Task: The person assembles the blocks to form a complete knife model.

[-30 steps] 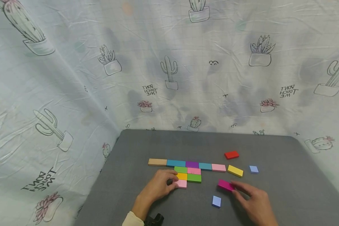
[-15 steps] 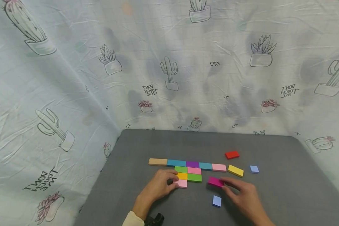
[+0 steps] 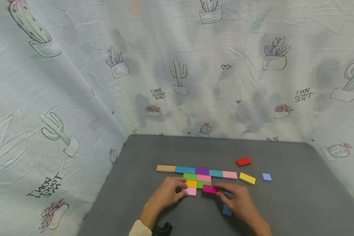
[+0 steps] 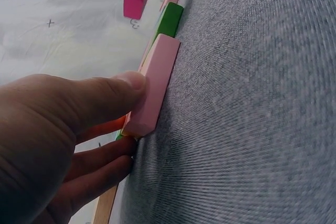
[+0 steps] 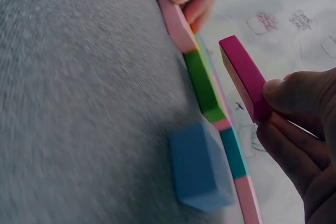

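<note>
My right hand (image 3: 237,200) pinches a magenta block (image 3: 210,189) by its right end between thumb and fingers. In the right wrist view the block (image 5: 244,72) is raised off the table, tilted, close to the green block (image 5: 205,85). My left hand (image 3: 168,192) grips the left end of a light pink block (image 3: 190,191) at the front of the colored layout, thumb (image 4: 123,85) on its near side and other fingers round its end. Behind that lie a yellow-orange block (image 3: 191,184), a light green block (image 3: 190,176) and a pink block (image 3: 204,178).
A row of a tan block (image 3: 166,168), teal blocks (image 3: 185,170), a purple block (image 3: 202,171) and a pink block (image 3: 230,175) runs behind. Loose to the right are red (image 3: 243,162), yellow (image 3: 247,178) and blue (image 3: 266,177) blocks. Another blue block (image 3: 227,210) sits partly behind my right hand.
My right hand has carried the magenta block leftward, from beside the yellow block to the front of the green block. The left hand has stayed at the light pink block.
</note>
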{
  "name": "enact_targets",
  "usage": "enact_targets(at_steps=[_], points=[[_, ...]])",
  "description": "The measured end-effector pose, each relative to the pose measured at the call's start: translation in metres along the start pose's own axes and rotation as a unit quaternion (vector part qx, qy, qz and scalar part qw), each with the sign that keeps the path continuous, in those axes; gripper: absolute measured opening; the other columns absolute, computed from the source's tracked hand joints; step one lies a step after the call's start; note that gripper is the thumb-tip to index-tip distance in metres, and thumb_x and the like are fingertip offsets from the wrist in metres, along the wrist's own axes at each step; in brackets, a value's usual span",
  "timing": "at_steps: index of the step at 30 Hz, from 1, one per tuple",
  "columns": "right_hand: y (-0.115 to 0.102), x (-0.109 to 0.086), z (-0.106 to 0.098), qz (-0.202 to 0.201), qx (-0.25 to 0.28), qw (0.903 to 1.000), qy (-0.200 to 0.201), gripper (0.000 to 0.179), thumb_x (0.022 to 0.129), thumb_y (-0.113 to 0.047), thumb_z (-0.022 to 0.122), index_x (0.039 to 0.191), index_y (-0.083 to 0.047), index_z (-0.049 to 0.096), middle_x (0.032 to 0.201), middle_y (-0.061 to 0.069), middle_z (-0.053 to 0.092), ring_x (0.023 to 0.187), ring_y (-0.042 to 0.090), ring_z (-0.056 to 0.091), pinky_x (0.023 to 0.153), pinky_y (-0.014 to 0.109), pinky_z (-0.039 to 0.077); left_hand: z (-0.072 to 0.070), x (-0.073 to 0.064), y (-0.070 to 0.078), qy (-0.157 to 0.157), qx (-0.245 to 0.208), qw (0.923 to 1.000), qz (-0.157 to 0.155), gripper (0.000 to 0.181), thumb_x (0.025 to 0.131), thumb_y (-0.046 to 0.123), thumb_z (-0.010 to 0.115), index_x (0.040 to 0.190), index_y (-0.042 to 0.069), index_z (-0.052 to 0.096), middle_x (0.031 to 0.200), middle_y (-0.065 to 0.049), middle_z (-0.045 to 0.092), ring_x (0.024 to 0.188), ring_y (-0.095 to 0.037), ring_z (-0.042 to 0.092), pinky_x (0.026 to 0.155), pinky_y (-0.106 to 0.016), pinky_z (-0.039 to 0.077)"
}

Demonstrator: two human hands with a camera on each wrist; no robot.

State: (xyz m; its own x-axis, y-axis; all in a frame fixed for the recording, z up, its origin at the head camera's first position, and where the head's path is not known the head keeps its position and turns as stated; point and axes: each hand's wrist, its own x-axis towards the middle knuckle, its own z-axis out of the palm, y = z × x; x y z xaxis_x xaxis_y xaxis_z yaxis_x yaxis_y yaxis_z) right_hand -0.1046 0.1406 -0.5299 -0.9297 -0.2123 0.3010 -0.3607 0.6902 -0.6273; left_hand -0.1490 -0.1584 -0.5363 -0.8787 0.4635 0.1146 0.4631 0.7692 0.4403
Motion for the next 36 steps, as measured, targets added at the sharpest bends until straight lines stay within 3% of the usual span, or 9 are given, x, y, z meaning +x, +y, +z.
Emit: enact_targets(at_steps=[15,36], points=[[-0.004,0.008,0.017,-0.023,-0.034,0.9970,-0.066,0.037,0.090,-0.007,0.089,0.126,-0.014,0.083,0.121,0.000,0.083,0.114,0.021,0.080,0.096,0.043,0.066,0.001,0.000,0.002,-0.001,-0.001,1.0000,-0.009,0.022,0.095,0.030,0.089,0.115,0.023,0.088,0.134,0.007,0.078,0.128,-0.019,0.072,0.114,-0.047,0.057],[-0.007,0.014,0.021,-0.050,-0.084,0.9908,-0.094,0.039,0.090,-0.010,0.091,0.127,-0.017,0.082,0.121,-0.001,0.083,0.114,0.020,0.080,0.096,0.041,0.066,0.002,0.002,0.004,0.000,0.003,1.0000,-0.008,0.022,0.094,0.030,0.090,0.114,0.023,0.089,0.133,0.006,0.079,0.128,-0.021,0.072,0.114,-0.048,0.058]])
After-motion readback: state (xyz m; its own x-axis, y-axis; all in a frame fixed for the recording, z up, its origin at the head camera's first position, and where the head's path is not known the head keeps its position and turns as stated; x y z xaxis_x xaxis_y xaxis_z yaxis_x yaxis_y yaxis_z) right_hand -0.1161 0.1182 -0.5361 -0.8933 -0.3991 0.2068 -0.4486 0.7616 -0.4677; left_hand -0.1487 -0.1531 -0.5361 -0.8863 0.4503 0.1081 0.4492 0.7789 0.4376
